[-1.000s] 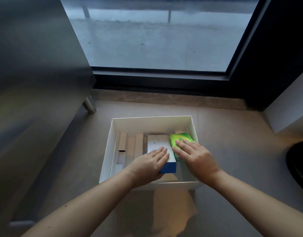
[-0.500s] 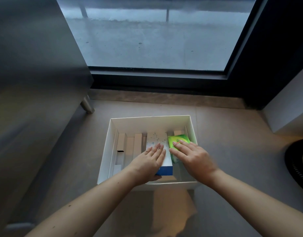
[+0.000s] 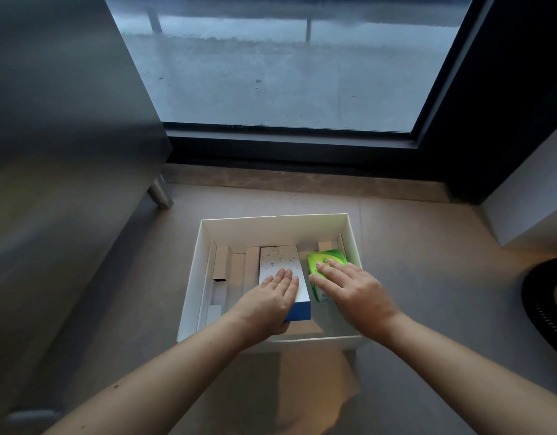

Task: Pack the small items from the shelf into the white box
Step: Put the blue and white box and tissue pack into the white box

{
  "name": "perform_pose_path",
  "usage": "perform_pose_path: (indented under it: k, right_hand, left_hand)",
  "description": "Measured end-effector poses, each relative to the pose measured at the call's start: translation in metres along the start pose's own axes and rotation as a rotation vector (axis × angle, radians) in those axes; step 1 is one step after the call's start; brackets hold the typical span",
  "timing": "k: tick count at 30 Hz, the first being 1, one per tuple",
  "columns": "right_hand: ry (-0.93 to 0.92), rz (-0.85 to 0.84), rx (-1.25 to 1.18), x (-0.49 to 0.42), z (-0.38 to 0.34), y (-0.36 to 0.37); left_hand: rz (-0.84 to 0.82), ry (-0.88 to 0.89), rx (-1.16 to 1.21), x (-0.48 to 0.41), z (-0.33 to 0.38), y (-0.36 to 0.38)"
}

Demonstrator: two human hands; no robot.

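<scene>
Change: barely any over the last second, tbh. Stayed planted inside the white box (image 3: pixel 189 293), both of them, with only tiny shuffles.
Left hand (image 3: pixel 267 304): lay palm-down on the white-and-blue carton (image 3: pixel 280 262), fingers straight and close together, pressing rather than gripping. Couldn't see the thumb.
Right hand (image 3: pixel 355 293): rested flat on the green packet (image 3: pixel 327 259), fingers straight and a little spread, pinching nothing.
Carton: sat lengthwise mid-box, with tan cardboard pieces (image 3: pixel 222 262) to its left and the packet just beside it on the right.
Packet: sat tucked near the right wall, a bit tilted.
Meaning for the task: looked like a settling step, with both items already in and just getting pushed down snug.
Still to do: couldn't tell, no shelf clearly in view.
</scene>
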State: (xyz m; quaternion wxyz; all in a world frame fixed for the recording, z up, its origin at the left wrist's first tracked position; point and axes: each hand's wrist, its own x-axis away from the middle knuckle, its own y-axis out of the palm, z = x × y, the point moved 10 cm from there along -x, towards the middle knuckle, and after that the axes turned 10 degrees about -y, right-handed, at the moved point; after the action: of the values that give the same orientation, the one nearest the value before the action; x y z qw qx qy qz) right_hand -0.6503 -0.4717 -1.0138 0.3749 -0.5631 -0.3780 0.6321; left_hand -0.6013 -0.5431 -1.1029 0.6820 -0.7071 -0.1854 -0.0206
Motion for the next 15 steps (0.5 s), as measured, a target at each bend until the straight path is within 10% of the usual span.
perform_pose_path:
  k: [15]
  right_hand:
    - [0.006,-0.001,-0.024,0.001,0.002,0.005]
  left_hand:
    - [-0.227,-0.184,0.138,0.001,-0.029,0.021]
